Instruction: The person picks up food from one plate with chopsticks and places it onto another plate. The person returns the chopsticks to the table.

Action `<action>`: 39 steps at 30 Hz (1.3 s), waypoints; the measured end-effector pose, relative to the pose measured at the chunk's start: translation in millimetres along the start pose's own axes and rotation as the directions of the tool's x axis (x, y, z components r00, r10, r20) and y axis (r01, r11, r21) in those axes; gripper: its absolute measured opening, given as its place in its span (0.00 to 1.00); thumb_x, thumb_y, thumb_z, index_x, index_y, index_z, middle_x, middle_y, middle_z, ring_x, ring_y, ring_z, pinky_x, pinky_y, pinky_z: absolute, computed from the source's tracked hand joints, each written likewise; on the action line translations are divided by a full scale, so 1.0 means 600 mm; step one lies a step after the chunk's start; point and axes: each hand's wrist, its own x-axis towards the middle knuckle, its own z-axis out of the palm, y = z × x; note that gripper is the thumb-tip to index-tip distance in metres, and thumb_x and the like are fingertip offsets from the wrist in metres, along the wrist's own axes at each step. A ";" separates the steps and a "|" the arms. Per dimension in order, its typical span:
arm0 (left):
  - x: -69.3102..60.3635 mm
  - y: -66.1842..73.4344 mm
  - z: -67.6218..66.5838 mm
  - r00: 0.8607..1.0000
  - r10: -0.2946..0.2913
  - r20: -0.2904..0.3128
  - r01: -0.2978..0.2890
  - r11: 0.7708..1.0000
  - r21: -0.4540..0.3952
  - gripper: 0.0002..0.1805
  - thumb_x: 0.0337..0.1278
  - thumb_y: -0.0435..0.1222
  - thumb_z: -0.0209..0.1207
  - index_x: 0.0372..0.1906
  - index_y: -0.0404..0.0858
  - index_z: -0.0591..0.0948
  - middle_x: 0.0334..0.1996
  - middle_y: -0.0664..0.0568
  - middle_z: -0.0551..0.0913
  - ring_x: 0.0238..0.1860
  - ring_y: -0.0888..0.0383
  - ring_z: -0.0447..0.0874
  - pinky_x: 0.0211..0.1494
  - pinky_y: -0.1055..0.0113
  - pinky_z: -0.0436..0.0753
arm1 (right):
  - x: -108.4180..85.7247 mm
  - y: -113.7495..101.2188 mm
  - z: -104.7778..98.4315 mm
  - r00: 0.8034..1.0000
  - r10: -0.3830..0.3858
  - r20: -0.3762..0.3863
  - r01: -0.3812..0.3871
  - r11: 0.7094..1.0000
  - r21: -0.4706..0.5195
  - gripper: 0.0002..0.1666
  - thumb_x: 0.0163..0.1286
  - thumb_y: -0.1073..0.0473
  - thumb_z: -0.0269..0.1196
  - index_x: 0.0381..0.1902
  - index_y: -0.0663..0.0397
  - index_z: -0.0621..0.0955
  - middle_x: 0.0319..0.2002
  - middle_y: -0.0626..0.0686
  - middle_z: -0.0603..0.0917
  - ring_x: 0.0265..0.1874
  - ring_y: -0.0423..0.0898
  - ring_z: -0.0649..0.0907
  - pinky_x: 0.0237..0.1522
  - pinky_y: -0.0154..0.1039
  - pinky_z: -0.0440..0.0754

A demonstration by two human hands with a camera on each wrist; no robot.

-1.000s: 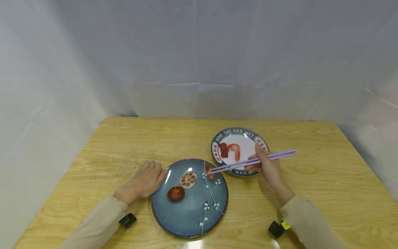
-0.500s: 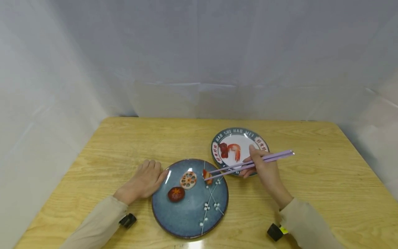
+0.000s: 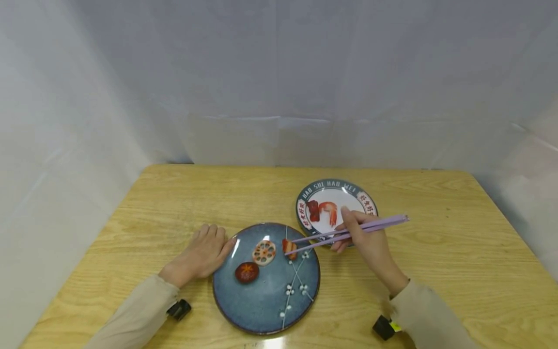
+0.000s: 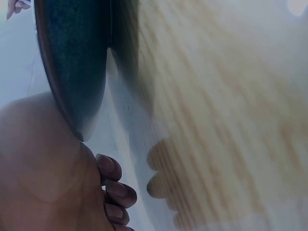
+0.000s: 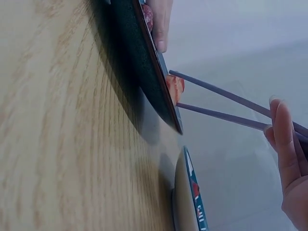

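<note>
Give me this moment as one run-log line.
left hand: touches blue plate | right hand: holds purple chopsticks | chopstick tips: either side of striped food piece

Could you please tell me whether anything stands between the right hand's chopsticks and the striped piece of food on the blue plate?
Nothing visible does: from the right hand, the chopsticks pass over the smaller plate to the striped piece of food, their tips on either side. The lotus slice lies beyond it.

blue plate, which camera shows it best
The head view: it shows the blue plate from above, nearly its whole face. The left wrist view catches only part of its underside and rim; the right wrist view shows it side-on, cut off at the top.
</note>
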 end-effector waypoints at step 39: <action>0.000 0.001 0.000 1.000 -0.017 -0.006 0.017 1.000 0.005 0.19 0.74 0.46 0.43 0.27 0.39 0.65 0.26 0.48 0.63 0.33 0.49 0.63 0.39 0.54 0.64 | 0.003 -0.024 -0.021 0.989 -0.103 0.108 0.108 0.993 -0.040 0.14 0.71 0.66 0.58 0.24 0.68 0.74 0.18 0.64 0.81 0.13 0.48 0.82 0.15 0.44 0.79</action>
